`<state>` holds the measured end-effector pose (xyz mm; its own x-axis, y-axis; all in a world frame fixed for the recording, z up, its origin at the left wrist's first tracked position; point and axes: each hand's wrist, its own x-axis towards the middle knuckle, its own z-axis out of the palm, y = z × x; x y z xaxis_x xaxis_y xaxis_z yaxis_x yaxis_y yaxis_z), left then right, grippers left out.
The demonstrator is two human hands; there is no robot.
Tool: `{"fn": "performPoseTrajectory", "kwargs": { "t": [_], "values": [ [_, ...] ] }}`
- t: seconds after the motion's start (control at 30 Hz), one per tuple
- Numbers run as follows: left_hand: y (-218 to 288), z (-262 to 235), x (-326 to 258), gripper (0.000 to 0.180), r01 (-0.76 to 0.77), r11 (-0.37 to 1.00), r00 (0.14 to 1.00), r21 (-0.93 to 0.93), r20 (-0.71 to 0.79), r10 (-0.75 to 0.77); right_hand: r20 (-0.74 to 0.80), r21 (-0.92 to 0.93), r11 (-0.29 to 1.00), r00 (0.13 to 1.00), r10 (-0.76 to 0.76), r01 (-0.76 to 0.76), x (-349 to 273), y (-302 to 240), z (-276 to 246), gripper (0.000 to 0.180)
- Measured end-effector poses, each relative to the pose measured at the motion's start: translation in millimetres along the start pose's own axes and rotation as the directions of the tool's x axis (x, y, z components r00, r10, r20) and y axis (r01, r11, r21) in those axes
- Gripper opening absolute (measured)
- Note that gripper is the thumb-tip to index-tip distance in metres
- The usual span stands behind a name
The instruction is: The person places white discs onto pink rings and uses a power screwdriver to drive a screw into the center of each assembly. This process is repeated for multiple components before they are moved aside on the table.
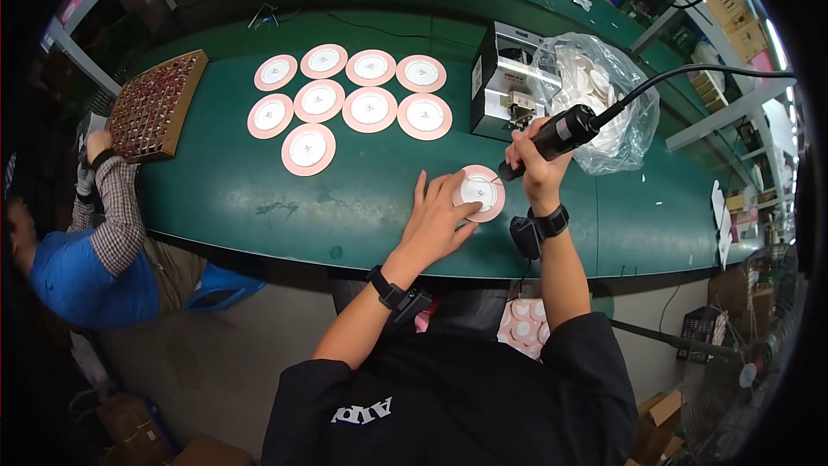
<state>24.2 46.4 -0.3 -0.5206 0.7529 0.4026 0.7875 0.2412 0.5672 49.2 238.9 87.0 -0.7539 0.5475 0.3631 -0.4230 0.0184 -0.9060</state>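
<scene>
Containers first: clear plastic bag (623, 154) at right, holding pale round parts (595, 79), too jumbled to count. Shallow brown tray (187, 110) at far left, packed with small reddish pieces (155, 103), too small to tell; a co-worker (82, 272) sits beside it.

Pink-rimmed white disc (480, 192) lies flat near the front edge of the green table (371, 220) — left hand (438, 214) spread over its left side, fingers resting on it, not closed. Right hand (540, 168) gripped round a black corded driver (565, 131), nose tilted down toward the disc; can't tell if the tip touches.

Room: wide stretch of tabletop left of the left hand, more to the right of the right wrist. Tighter ahead — boxy machine (507, 73) just beyond the driver.

Counts: one disc worked, nine matching discs (320, 101) beyond in rows of four, four, one; one machine, one driver, one bag, one tray.
</scene>
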Motion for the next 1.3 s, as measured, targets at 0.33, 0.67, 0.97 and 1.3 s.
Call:
{"fn": "performPoseTrajectory", "kwargs": {
  "t": [0.33, 0.67, 0.97, 1.3],
  "values": [
    [9, 8, -2, 0.040, 0.013, 0.997, 1.000, 0.079, 0.021, -0.015, -0.196, -0.028, 0.996, 0.977, -0.088, 0.084, -8, -20, 1, 0.029],
    [6, -14, 39, 0.056, 0.000, 1.000, 0.985, 0.002, 0.174, 0.000, -0.349, 0.098, 0.881, 0.845, -0.405, 0.463, -92, -146, -25, 0.036],
    [-84, -45, 56, 0.067, 0.214, 0.899, 0.971, 0.383, 0.017, -0.239, -0.318, 0.184, 0.899, 0.889, -0.329, 0.399, -71, -114, -40, 0.037],
    [-7, -12, -10, 0.055, 0.126, 0.946, 0.991, 0.297, -0.002, -0.131, -0.131, -0.043, 0.939, 0.929, -0.345, 0.342, 107, -37, -7, 0.027]
  ]
}}
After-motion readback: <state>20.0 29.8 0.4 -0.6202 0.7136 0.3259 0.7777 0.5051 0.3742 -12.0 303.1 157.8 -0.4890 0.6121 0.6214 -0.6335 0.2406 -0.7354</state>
